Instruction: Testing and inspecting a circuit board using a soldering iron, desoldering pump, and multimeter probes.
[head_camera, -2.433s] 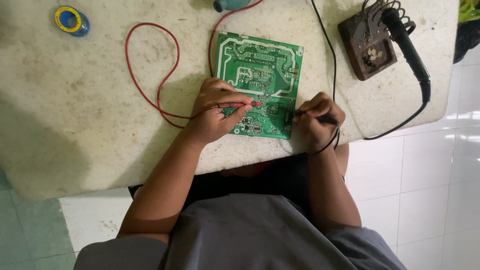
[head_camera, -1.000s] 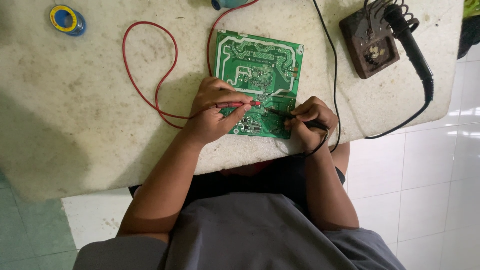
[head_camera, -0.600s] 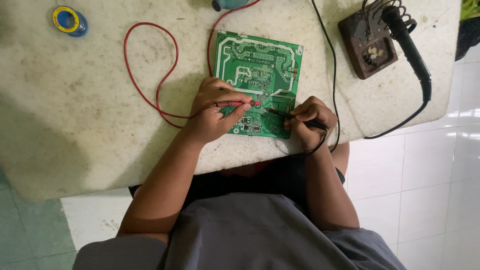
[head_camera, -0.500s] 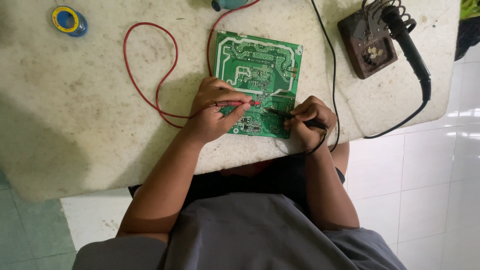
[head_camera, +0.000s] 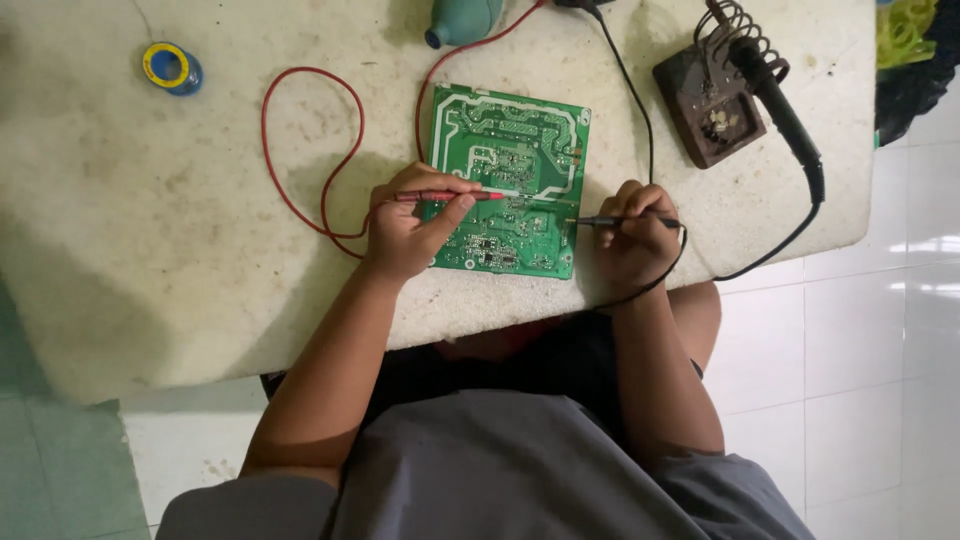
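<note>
the left hand (head_camera: 405, 232) pinches a red test probe (head_camera: 450, 197) between thumb and forefinger, the other fingers curled under it. the probe lies nearly level, its long axis running from 9 o'clock to 3 o'clock, and its tip comes down on the green circuit board (head_camera: 507, 180) near the board's middle. the right hand (head_camera: 635, 235) is closed around a black test probe (head_camera: 615, 221), gripped like a pen, with its axis also near level but pointing the opposite way, toward 9 o'clock. its metal tip sits at the board's right edge, just inside or just on it; the picture is too small to say which. the two tips face each other across the lower half of the board, with the red one farther in and the black one at the rim, so the left hand is the nearer to the board's centre. the board lies flat, solder side up, at 12 o'clock from both wrists and near the front edge of the worn white table (head_camera: 150, 250). a red lead (head_camera: 300, 130) loops off toward 10 o'clock, and a black lead (head_camera: 630, 90) runs up toward 12 o'clock. at 1 o'clock a soldering iron (head_camera: 785, 115) rests in its stand (head_camera: 710, 105). a spool of solder (head_camera: 170, 68) sits well apart at 10 o'clock.
</note>
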